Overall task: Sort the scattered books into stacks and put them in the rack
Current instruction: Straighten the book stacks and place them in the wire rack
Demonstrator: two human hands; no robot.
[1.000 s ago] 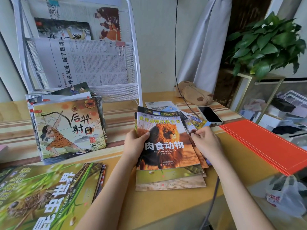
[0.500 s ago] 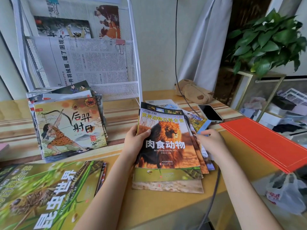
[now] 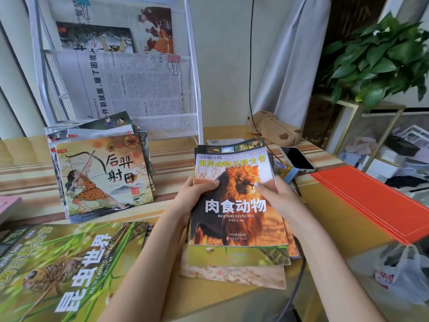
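Glossy lion-cover paperback book (image 3: 234,201) tops uneven pile | left hand (image 3: 192,196), right hand (image 3: 282,201) each grip clamped on its edges | square edges first (lower covers jut out)

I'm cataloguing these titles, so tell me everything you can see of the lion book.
The lion book is a thin glossy paperback; its cover shows a maned lion on orange, with yellow and white Chinese titles and "ROUSHI DONGWU". It tops an uneven pile of similar books on the table. The left hand and right hand grip its side edges, thumbs on the cover.
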